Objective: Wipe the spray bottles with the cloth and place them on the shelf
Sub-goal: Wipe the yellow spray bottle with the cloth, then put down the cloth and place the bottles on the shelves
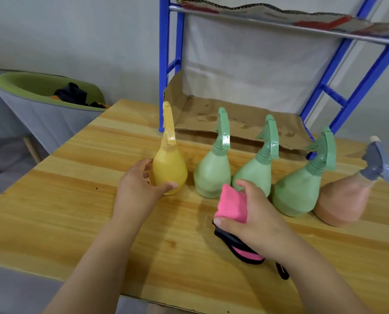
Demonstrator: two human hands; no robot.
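Several spray bottles stand in a row on the wooden table [53,200]: a yellow bottle [169,164] at the left, three green bottles [212,175] [254,173] [297,191], and a pink bottle with a grey-blue sprayer [343,200] at the right. My left hand [141,184] grips the yellow bottle's base, which stands on the table. My right hand [254,214] holds a pink cloth with black edging [232,205] in front of the green bottles. The cloth's lower end trails on the table.
A blue metal shelf [166,64] stands behind the bottles, its bottom level lined with brown cardboard [234,118]. An upper level also carries cardboard [279,12]. A grey and green chair [41,105] holding dark clothing sits at the left beside the table.
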